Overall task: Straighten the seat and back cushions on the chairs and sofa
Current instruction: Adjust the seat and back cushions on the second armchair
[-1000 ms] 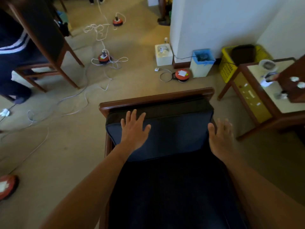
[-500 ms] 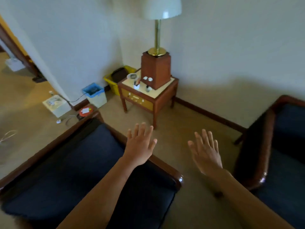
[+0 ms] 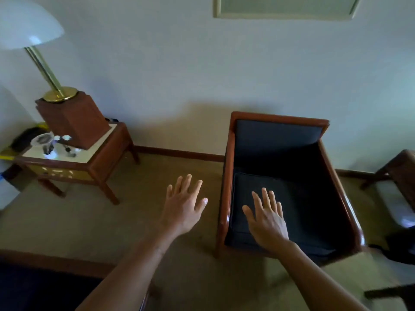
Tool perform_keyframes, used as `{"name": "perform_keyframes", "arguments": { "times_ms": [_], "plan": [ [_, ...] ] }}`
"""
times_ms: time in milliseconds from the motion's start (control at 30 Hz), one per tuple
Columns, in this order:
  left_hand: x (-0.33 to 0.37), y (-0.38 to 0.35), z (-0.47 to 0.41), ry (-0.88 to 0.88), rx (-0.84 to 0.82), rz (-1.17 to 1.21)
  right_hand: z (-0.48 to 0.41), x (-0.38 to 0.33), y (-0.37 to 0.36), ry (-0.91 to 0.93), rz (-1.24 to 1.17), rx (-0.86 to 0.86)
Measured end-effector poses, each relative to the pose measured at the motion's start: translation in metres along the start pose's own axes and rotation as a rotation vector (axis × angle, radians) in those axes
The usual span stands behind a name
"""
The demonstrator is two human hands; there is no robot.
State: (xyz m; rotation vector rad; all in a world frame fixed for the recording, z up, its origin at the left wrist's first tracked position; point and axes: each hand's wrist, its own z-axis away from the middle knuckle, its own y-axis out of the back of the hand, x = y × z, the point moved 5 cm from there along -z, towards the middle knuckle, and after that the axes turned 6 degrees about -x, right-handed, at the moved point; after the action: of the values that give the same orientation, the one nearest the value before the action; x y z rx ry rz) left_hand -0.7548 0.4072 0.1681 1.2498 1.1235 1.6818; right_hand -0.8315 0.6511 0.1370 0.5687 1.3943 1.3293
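A wooden armchair (image 3: pixel 226 176) stands against the wall, with a dark blue seat cushion (image 3: pixel 303 212) and a dark blue back cushion (image 3: pixel 276 135). My right hand (image 3: pixel 267 218) is stretched out with fingers spread, in front of the seat cushion's left part; I cannot tell whether it touches it. My left hand (image 3: pixel 183 205) hovers open over the carpet, left of the armchair's left arm. The chair with a dark cushion (image 3: pixel 33 288) that I was at a moment ago shows at the bottom left corner.
A wooden side table (image 3: pixel 98 162) stands at the left with a brass lamp (image 3: pixel 56 90) on a wooden block and small items on top. Another wooden chair (image 3: pixel 402 169) is at the right edge. Tan carpet lies between the furniture.
My view has swung right, away from the first chair to the armchair by the wall. Both hands left the first cushion and now reach out toward the armchair, fingers spread.
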Motion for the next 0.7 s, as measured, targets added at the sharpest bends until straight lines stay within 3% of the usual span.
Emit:
{"name": "perform_keyframes", "arguments": {
  "times_ms": [267, 700],
  "plan": [
    [0.102, -0.082, -0.091, -0.052, -0.196, 0.036, -0.050, 0.132, 0.005, -0.108, -0.009, -0.081],
    [0.146, -0.199, -0.301, -0.038, -0.424, 0.020, -0.208, 0.262, -0.011, -0.207, 0.025, -0.243]
  ]
}}
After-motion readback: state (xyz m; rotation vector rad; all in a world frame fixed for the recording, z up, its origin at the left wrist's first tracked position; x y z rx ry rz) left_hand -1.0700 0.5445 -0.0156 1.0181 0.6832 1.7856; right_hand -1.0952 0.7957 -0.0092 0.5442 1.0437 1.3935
